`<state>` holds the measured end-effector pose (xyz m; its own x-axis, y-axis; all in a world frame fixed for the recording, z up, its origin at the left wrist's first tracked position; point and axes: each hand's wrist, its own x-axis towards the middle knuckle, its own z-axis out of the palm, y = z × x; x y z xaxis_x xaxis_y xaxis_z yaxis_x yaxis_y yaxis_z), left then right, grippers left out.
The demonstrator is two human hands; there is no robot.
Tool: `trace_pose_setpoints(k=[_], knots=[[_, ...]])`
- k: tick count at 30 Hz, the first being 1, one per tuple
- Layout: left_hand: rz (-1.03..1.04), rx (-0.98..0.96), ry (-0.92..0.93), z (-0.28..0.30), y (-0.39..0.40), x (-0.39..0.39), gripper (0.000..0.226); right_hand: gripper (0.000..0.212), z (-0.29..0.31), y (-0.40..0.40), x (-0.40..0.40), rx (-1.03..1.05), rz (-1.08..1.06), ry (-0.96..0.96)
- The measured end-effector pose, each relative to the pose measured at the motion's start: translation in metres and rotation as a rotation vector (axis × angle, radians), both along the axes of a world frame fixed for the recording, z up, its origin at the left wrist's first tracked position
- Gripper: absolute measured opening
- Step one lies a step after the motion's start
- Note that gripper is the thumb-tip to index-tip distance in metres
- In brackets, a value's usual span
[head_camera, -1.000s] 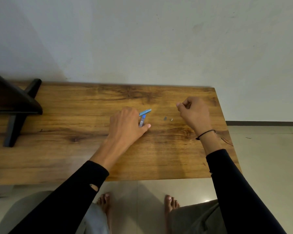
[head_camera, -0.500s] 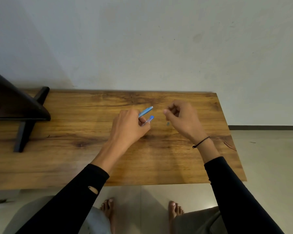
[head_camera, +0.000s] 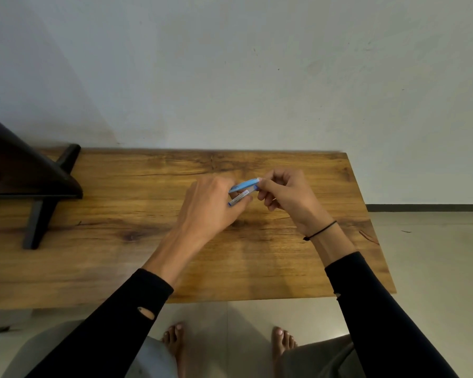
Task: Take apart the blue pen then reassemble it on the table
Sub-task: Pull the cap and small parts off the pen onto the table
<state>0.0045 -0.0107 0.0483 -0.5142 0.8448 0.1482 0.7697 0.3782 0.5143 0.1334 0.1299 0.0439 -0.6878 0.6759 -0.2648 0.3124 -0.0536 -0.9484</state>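
left hand (head_camera: 210,205): fingers curled shut around two pen bits at once, the blue barrel (head_camera: 243,184) poking out past the fingertips and a clear refill-looking piece (head_camera: 239,198) tucked just under it

right hand (head_camera: 287,195): thumb and forefinger pinched together right at the far tip of the blue barrel, other fingers loosely curled below

where it is: all held up off the wooden table (head_camera: 120,255), between the two hands, nothing resting on the wood afaict

small parts: can't tell if the right fingers are holding anything tiny, too small to see

handling: my guess is light, stiff plastic, kinda slick and thin, so it'll twist in the fingers easily

where to grab: pinch mid-barrel with the left, work the tip end with right fingertips, gentle pressure only
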Motion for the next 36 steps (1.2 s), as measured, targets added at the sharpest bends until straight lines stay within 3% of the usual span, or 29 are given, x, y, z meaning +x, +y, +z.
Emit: trace_pose_setpoints(k=[8, 12, 17, 25, 33, 36], knots=[[0.002, 0.002, 0.005, -0.003, 0.000, -0.002, 0.041, 0.017, -0.001, 0.002, 0.004, -0.034, -0.042, -0.013], [0.046, -0.015, -0.011, -0.002, -0.003, -0.008, 0.040, 0.019, 0.001, 0.015, 0.013, 0.060, -0.128, -0.057], [0.086, -0.040, -0.013, -0.001, -0.003, -0.014, 0.040, 0.019, 0.005, 0.018, 0.027, 0.217, 0.165, -0.357], [0.084, -0.057, 0.011, -0.004, -0.002, -0.015, 0.035, 0.021, -0.019, -0.016, 0.010, 0.650, 0.299, -0.778], [0.046, -0.018, 0.011, 0.000, -0.002, -0.014, 0.035, 0.033, -0.023, -0.001, 0.017, 0.632, 0.139, -0.704], [0.017, 0.023, -0.029, 0.003, -0.001, -0.011, 0.035, 0.040, -0.017, 0.006, 0.023, 0.485, -0.064, -0.407]])
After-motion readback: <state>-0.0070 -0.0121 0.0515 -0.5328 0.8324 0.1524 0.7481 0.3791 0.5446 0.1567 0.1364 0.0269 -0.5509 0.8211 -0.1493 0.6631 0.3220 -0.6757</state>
